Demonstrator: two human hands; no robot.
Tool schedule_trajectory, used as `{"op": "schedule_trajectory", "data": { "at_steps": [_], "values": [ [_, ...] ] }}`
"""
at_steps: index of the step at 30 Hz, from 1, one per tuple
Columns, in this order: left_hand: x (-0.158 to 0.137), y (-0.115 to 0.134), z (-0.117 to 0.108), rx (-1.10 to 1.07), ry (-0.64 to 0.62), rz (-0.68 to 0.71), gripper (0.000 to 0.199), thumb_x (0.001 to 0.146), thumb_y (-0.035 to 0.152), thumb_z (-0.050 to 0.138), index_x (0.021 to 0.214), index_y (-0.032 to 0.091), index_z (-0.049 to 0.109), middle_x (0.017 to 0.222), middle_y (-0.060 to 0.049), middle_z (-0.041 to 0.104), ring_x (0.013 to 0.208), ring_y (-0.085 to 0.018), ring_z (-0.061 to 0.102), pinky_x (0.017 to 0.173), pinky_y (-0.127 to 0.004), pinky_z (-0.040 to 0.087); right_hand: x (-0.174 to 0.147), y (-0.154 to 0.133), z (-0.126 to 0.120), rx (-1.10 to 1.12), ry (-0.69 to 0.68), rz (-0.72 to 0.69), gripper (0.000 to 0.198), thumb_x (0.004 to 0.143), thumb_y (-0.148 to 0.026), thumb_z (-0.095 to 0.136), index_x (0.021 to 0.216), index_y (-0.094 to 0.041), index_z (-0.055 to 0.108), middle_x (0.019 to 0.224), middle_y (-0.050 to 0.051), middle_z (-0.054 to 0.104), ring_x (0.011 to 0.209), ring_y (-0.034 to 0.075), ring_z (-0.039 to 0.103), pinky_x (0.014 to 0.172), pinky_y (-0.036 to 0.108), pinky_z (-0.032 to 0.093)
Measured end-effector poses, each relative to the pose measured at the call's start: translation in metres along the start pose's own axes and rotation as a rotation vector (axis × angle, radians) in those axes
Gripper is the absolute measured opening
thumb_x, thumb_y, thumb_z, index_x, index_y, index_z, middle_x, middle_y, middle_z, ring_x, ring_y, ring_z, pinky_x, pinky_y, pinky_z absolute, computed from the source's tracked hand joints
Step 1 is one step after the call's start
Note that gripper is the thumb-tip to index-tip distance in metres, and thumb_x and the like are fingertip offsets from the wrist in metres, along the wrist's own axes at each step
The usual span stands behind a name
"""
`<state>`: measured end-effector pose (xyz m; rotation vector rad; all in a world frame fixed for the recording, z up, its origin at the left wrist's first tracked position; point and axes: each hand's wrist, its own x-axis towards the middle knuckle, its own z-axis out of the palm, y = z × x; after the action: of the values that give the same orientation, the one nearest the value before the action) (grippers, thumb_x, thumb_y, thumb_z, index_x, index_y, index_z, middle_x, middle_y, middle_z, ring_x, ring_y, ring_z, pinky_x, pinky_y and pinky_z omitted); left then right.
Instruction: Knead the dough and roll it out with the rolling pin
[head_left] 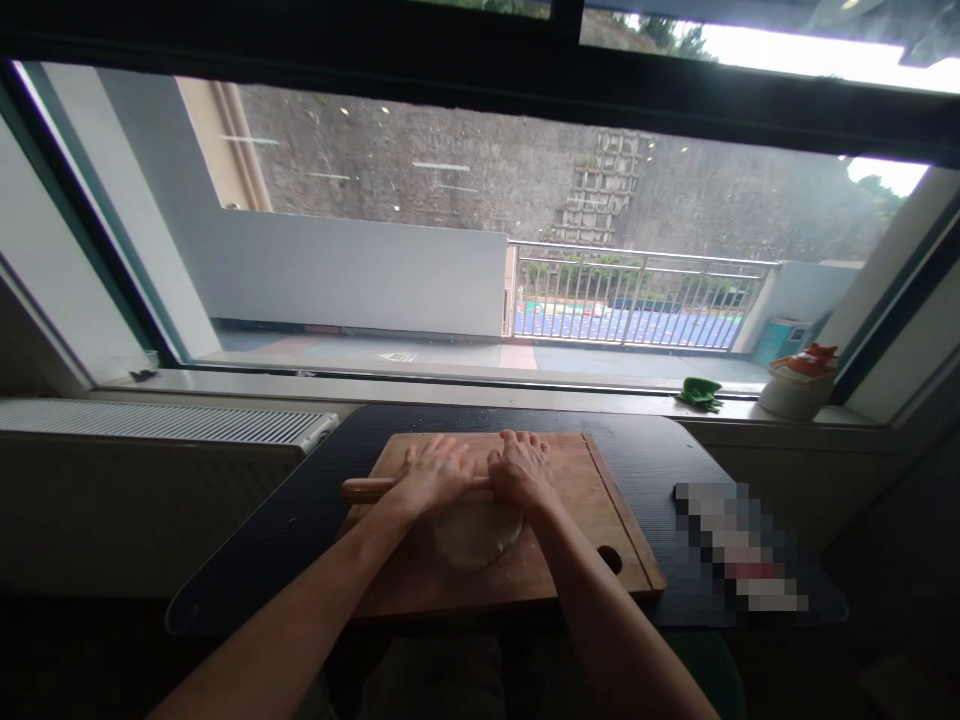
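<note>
A wooden rolling pin (367, 488) lies crosswise over the far part of a round of pale dough (476, 538). On the pin's left part rests my left hand (437, 470), open, its fingers stretched forward past the pin. My right hand (520, 466) presses on the pin farther right, its palm down and fingers reaching beyond it. The hands hide much of the pin, including its right end. Under the dough is a wooden cutting board (577, 500) with a groove along its right side and a dark hole near the front right corner.
The board stands on a dark table (270, 545) below a wide window. A blurred-out object (739, 550) lies at the table's right. On the sill are a green item (700, 393) and a white pot (799, 390) with an orange top. A radiator (165, 425) is left.
</note>
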<state>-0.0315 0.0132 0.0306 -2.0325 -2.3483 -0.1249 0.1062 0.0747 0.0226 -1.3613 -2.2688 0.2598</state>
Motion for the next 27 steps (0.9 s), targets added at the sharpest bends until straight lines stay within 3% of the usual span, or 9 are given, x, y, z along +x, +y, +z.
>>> {"op": "schedule_trajectory", "data": {
  "at_steps": [5,8,11,15,20,23,27],
  "values": [
    [-0.053,0.013,0.004,0.079,0.175,0.043,0.043,0.091,0.034,0.026,0.12,0.022,0.055,0.135,-0.007,0.048,0.133,-0.025,0.029,0.109,-0.051,0.016,-0.046,-0.001,-0.002,-0.014,0.129,-0.064,0.035,0.086,-0.03,0.039,0.115,-0.02,0.056,0.12,0.01,0.054,0.123,0.024,0.035,0.104,0.04,0.017],
    [-0.067,0.013,0.006,0.068,0.222,0.04,0.046,0.091,0.036,0.026,0.127,0.02,0.05,0.138,-0.007,0.045,0.134,-0.023,0.027,0.111,-0.046,0.015,-0.052,-0.001,-0.003,-0.02,0.136,-0.099,0.033,0.087,-0.03,0.038,0.111,-0.02,0.059,0.118,0.009,0.056,0.122,0.023,0.035,0.103,0.04,0.018],
    [-0.059,0.007,0.004,0.073,0.202,0.01,0.043,0.091,0.035,0.027,0.122,0.023,0.054,0.136,-0.005,0.047,0.133,-0.022,0.03,0.11,-0.045,0.017,-0.038,-0.002,-0.004,-0.017,0.09,-0.088,0.032,0.086,-0.03,0.04,0.11,-0.021,0.06,0.113,0.009,0.058,0.12,0.024,0.038,0.101,0.04,0.021],
    [-0.027,-0.006,0.0,0.061,0.147,-0.072,0.036,0.09,0.034,0.031,0.109,0.026,0.06,0.131,-0.005,0.051,0.13,-0.024,0.033,0.105,-0.047,0.026,-0.005,-0.005,-0.001,-0.033,-0.003,-0.045,0.033,0.085,-0.032,0.04,0.106,-0.019,0.062,0.108,0.012,0.061,0.111,0.025,0.045,0.095,0.04,0.028],
    [-0.001,-0.016,0.001,0.028,0.04,-0.071,0.034,0.089,0.036,0.032,0.107,0.028,0.061,0.126,-0.005,0.053,0.124,-0.026,0.039,0.102,-0.048,0.03,0.021,-0.005,0.003,-0.046,-0.092,0.015,0.032,0.083,-0.031,0.041,0.103,-0.017,0.062,0.105,0.014,0.061,0.104,0.027,0.05,0.09,0.041,0.033],
    [-0.009,-0.012,0.002,0.041,0.045,-0.036,0.034,0.089,0.035,0.032,0.104,0.028,0.061,0.125,-0.006,0.054,0.125,-0.028,0.037,0.102,-0.052,0.028,0.014,-0.004,0.002,-0.013,-0.066,0.005,0.036,0.083,-0.031,0.042,0.112,-0.019,0.058,0.111,0.013,0.059,0.109,0.027,0.048,0.092,0.042,0.032],
    [-0.042,0.002,0.001,0.059,0.159,-0.022,0.039,0.091,0.038,0.027,0.102,0.024,0.061,0.122,-0.007,0.057,0.124,-0.027,0.038,0.104,-0.052,0.023,-0.025,0.001,-0.003,0.054,0.042,-0.063,0.044,0.085,-0.031,0.041,0.128,-0.021,0.047,0.128,0.008,0.051,0.121,0.024,0.039,0.099,0.039,0.029]
  ]
}}
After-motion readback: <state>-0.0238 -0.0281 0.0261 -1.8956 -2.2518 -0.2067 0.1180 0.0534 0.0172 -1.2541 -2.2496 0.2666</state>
